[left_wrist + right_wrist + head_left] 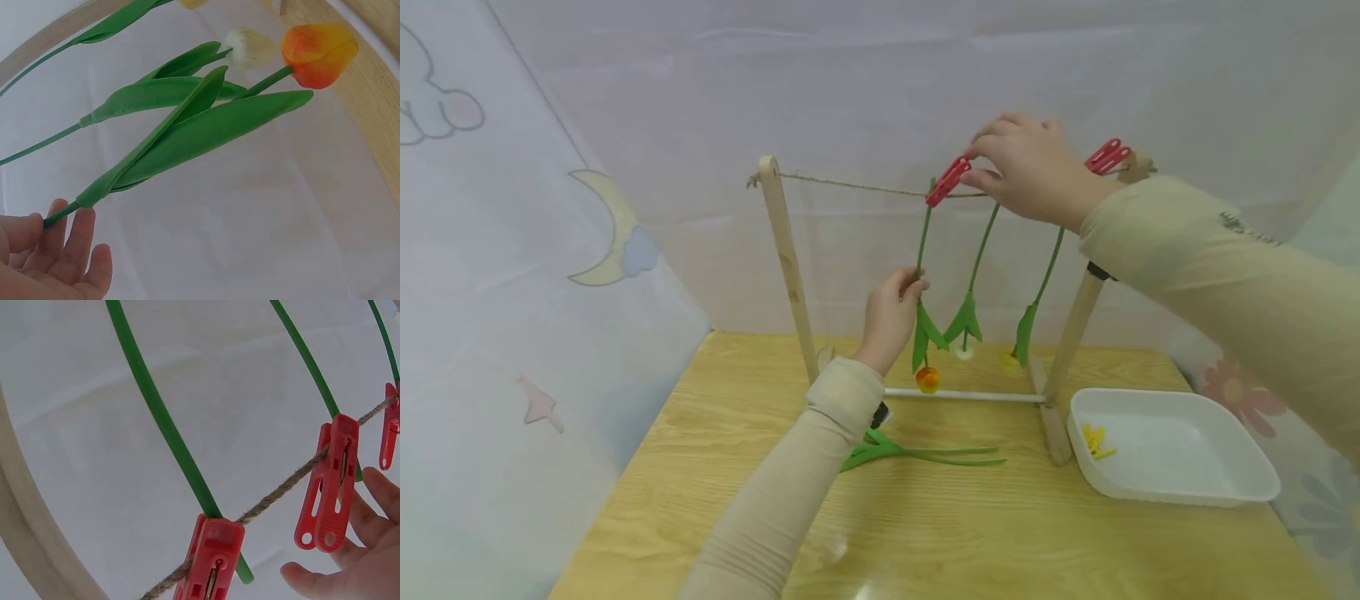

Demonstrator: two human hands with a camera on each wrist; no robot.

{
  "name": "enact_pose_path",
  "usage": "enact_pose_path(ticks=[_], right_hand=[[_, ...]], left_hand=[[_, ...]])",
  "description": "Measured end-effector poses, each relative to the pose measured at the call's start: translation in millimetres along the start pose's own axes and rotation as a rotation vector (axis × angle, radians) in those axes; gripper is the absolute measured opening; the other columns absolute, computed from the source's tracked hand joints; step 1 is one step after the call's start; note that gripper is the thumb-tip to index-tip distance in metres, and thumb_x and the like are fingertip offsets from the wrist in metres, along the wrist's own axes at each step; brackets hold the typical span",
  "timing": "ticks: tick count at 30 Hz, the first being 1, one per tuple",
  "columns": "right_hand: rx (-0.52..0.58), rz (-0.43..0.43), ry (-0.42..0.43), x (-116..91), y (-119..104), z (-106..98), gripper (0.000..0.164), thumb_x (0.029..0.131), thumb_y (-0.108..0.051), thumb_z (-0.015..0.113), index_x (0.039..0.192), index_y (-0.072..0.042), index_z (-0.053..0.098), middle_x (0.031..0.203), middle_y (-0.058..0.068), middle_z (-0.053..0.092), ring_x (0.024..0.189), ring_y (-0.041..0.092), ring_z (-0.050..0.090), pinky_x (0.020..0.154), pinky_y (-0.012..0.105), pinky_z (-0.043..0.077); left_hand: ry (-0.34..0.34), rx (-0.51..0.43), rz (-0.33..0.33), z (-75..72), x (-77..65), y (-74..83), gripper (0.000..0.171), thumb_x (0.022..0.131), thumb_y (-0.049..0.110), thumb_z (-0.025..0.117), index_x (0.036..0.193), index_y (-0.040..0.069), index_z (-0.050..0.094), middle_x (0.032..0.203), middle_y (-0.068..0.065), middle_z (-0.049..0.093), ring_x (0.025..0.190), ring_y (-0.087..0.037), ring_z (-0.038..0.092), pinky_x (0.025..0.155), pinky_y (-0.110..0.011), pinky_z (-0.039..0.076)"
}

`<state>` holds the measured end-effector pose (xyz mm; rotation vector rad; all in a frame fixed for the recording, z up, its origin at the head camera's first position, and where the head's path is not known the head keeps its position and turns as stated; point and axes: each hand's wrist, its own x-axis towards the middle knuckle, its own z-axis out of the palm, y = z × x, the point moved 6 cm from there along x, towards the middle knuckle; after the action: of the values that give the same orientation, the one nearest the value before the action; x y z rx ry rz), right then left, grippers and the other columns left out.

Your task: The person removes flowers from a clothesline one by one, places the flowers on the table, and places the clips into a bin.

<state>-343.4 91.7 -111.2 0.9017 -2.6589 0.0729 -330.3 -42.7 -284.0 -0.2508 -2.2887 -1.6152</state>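
Orange and yellow, one tulip (pixel 928 381) hangs bloom-down from a twine line (pixel 850 185), its green stem (pixel 922 242) clipped by a red clothespin (pixel 948 181). The left hand (pixel 891 317) pinches that stem between thumb and fingers; the right hand (pixel 1026 171), fingers loosely parted, is just beside the clothespin, whether touching I cannot tell. White (pixel 964 352) and yellow (pixel 1011 359) tulips hang alongside, above the wooden tabletop (pixel 962 533).

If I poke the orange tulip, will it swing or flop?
Once let go, the orange tulip would probably swing, since it hangs head-down from the string. Its stem might bend a little, because it looks so thin.
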Motion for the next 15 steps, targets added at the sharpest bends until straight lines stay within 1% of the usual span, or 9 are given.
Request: enact_pose_path(ticks=[5, 10, 13, 15], right_hand=[[0.010, -0.024, -0.011, 3.7, 0.3, -2.9, 0.040, 0.102, -0.023, 0.051, 0.132, 0.005, 0.053, 0.140, 0.027, 0.045, 0.136, 0.045, 0.029, 0.105, 0.071, 0.021], [0.022, -0.030, -0.021, 6.9, -1.4, -4.3, 0.037, 0.102, -0.022, 0.053, 0.126, 0.006, 0.057, 0.139, 0.027, 0.045, 0.136, 0.045, 0.028, 0.106, 0.069, 0.021], [0.043, -0.023, -0.016, 7.4, -2.0, -4.9, 0.035, 0.101, -0.020, 0.055, 0.121, 0.008, 0.059, 0.138, 0.027, 0.045, 0.136, 0.046, 0.028, 0.108, 0.066, 0.021], [0.069, -0.017, -0.016, 7.3, -2.4, -4.7, 0.034, 0.100, -0.018, 0.055, 0.120, 0.010, 0.059, 0.137, 0.028, 0.046, 0.134, 0.046, 0.030, 0.110, 0.063, 0.023]], left_hand=[[-0.001, 0.014, 0.001, -2.6, 1.7, 1.1, 0.023, 0.098, 0.010, 0.057, 0.117, -0.001, 0.064, 0.112, -0.013, 0.069, 0.102, -0.025, 0.064, 0.085, -0.028, 0.054], [-0.001, 0.023, 0.010, -5.2, 2.6, 2.0, 0.022, 0.097, 0.010, 0.059, 0.115, -0.001, 0.065, 0.111, -0.013, 0.069, 0.103, -0.024, 0.064, 0.086, -0.029, 0.054], [-0.008, 0.017, 0.013, -5.8, 2.2, 2.1, 0.022, 0.097, 0.009, 0.059, 0.115, -0.002, 0.065, 0.112, -0.014, 0.069, 0.103, -0.025, 0.064, 0.086, -0.029, 0.054], [-0.010, 0.013, 0.013, -6.1, 2.5, 1.9, 0.022, 0.097, 0.009, 0.059, 0.115, -0.003, 0.065, 0.112, -0.015, 0.069, 0.103, -0.025, 0.064, 0.086, -0.028, 0.054]])
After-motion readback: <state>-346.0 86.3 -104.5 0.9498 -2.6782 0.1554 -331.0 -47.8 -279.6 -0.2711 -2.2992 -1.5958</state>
